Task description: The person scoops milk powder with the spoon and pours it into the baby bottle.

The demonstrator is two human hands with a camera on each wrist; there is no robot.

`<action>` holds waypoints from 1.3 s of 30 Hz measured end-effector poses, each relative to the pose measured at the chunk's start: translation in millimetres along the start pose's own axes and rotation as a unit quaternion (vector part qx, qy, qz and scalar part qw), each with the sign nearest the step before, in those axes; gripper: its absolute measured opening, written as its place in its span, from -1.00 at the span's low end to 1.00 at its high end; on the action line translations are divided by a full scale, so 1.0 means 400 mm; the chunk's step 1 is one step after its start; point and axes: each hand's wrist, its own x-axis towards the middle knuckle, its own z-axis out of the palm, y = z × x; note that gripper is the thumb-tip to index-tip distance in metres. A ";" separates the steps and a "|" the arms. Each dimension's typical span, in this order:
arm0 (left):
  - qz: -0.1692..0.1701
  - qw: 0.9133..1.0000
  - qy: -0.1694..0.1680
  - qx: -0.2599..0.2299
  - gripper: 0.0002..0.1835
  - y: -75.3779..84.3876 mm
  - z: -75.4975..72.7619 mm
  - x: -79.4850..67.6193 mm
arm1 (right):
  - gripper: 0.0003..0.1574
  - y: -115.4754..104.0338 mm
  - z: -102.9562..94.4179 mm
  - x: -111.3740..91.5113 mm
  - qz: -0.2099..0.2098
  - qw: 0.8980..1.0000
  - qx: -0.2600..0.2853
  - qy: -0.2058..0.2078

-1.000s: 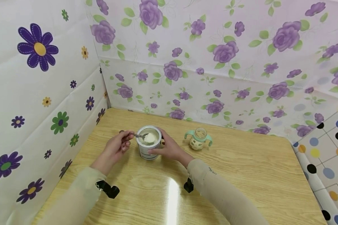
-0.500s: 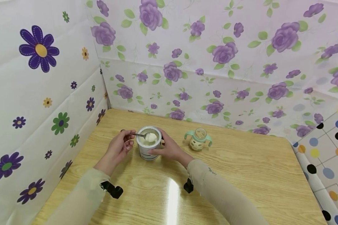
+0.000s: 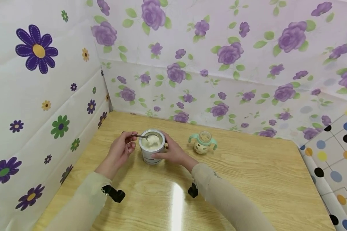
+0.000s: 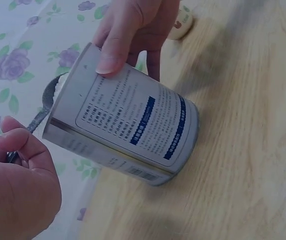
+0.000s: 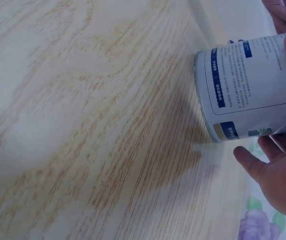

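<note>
A white can (image 3: 151, 158) with printed labels stands upright on the table, its top uncovered and pale powder (image 3: 153, 141) inside. My left hand (image 3: 119, 151) pinches the handle of a spoon (image 3: 139, 136) just left of the rim. The spoon's bowl end reaches into the can at the powder. In the left wrist view, the dark spoon (image 4: 44, 102) curves over the can's edge. My right hand (image 3: 174, 152) grips the can from the right, thumb in front and fingers behind. The thumb also presses the label side of the can (image 4: 128, 115) in that view.
A baby bottle (image 3: 203, 146) with mint-green handles and pale contents stands right of the can. The wooden table (image 3: 234, 179) meets a rose-patterned curtain (image 3: 196, 96) at the back and a flowered curtain (image 3: 63, 96) at the left.
My left hand has turned slightly and the spoon lies a little flatter over the rim. The white heap at its bowl looks broader and less distinct. My right hand and the can stay in place.
</note>
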 end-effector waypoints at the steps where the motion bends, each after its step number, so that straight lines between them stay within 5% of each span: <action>1: 0.002 1.000 -0.004 0.002 -0.67 0.000 0.001 0.000 | 0.27 -0.001 0.000 0.000 0.001 1.000 0.000 0.001; 17: -0.002 1.000 -0.003 0.001 -0.69 0.005 0.004 0.003 | 0.27 0.001 -0.001 0.000 -0.007 1.000 0.002 -0.004; 28: -0.004 1.000 0.000 -0.022 -0.70 0.011 0.020 0.004 | 0.22 -0.103 -0.023 -0.036 -0.002 0.999 0.031 -0.021; 39: -0.004 1.000 0.008 -0.030 -0.70 0.015 0.022 0.005 | 0.28 -0.017 -0.008 0.000 -0.014 1.000 0.019 -0.011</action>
